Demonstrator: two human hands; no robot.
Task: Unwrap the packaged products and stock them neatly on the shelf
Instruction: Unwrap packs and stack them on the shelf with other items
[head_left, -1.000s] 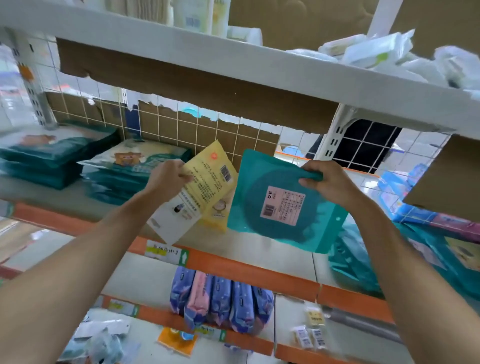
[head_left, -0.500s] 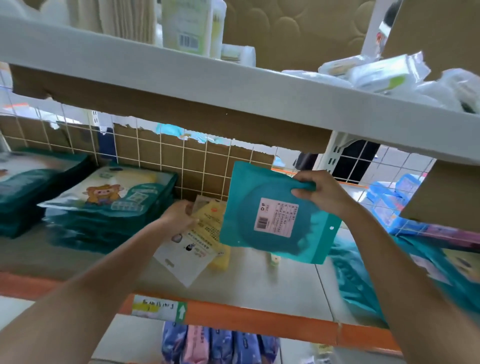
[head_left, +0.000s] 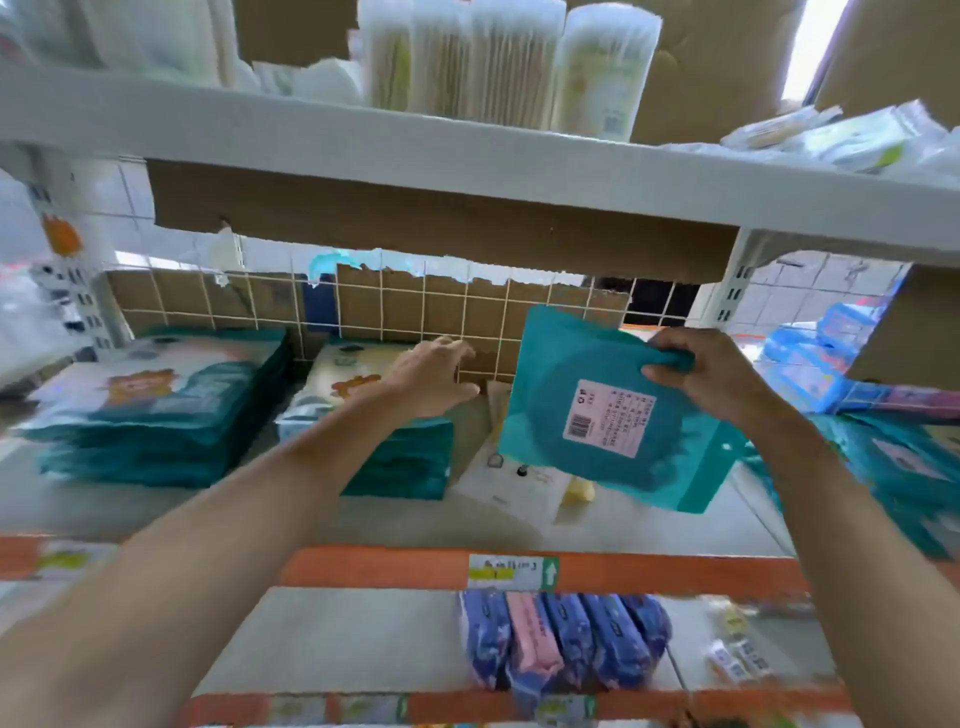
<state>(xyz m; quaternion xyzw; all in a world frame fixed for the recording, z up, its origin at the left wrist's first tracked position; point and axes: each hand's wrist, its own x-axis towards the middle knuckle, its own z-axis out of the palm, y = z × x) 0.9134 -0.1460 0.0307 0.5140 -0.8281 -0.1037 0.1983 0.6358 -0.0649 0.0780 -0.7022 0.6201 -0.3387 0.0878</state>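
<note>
My right hand (head_left: 711, 382) pinches the top right corner of a flat teal packet (head_left: 602, 426) with a white barcode label, held in the air above the middle shelf (head_left: 363, 514). A yellow and white packet (head_left: 519, 480) lies flat on that shelf, partly hidden under the teal one. My left hand (head_left: 428, 376) hovers just left of it, fingers spread and holding nothing, over a stack of teal packets with a bear picture (head_left: 363, 415).
A second, taller stack of bear packets (head_left: 156, 410) sits at the left. More teal and blue packets (head_left: 893, 457) pile up at the right. The upper shelf (head_left: 467, 150) carries tall white packs. Blue and pink packs (head_left: 561, 644) stand on the lower shelf.
My left hand laid the yellow and white packet on the shelf, let go and pulled away to the left. The teal packet stayed in my right hand, drifting slightly right.
</note>
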